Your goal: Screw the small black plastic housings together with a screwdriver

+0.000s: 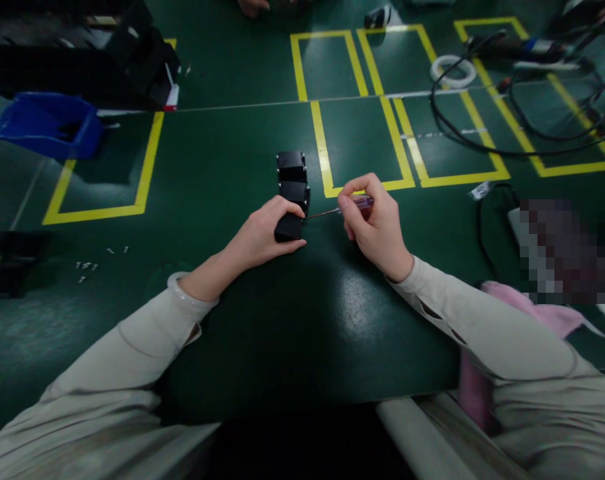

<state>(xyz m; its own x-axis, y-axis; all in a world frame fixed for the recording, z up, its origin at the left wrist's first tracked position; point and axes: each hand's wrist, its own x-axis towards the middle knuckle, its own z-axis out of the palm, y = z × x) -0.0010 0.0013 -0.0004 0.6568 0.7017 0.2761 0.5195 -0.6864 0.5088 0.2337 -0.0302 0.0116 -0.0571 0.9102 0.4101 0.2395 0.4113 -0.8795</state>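
Note:
My left hand [265,233] grips a small black block [288,228] between thumb and fingers on the green table. Two similar black blocks, a nearer one [293,192] and a farther one [291,162], stand in line just beyond it, with small shiny screws along their sides. In my right hand [375,220] is a screwdriver [362,203] with a translucent purple handle. Its thin shaft points left, and the tip meets the right side of the held block, near my left thumb. Several loose screws [86,266] lie on the table to the left.
A blue bin [47,125] and black racks [82,57] stand at the left. Yellow tape [318,147] marks rectangles on the table. At the right are a white tape roll [452,71], a black cable [462,137] and pink cloth [537,310]. Another person's hand [254,7] shows at the far edge.

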